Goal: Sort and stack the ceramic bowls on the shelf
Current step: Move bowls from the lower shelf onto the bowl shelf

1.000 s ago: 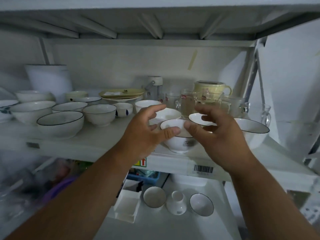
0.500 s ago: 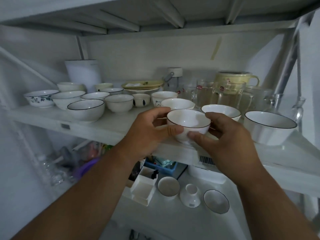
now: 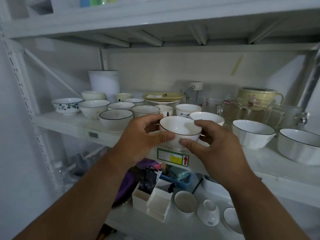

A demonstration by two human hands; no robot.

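A small white ceramic bowl with a thin dark rim (image 3: 178, 126) is held tilted just above the front edge of the white shelf (image 3: 72, 124). My left hand (image 3: 142, 137) grips its left side and my right hand (image 3: 214, 141) its right side. Left of it stand several white bowls, the nearest with a dark rim (image 3: 116, 119), and a leaf-patterned bowl (image 3: 66, 105) at the far left. Behind the held bowl sits another white bowl (image 3: 207, 117). Two larger dark-rimmed bowls (image 3: 252, 133) (image 3: 299, 146) stand to the right.
Glass mugs (image 3: 242, 111), a yellow mug (image 3: 256, 96), a yellow plate stack (image 3: 162, 97) and a tall white container (image 3: 104, 84) line the back. The lower shelf holds white boxes (image 3: 152, 201) and small bowls (image 3: 185, 201). A shelf runs overhead.
Both hands closed on the small bowl, lifted it off the shelf and carried it left and slightly towards me. The view has turned left and up.
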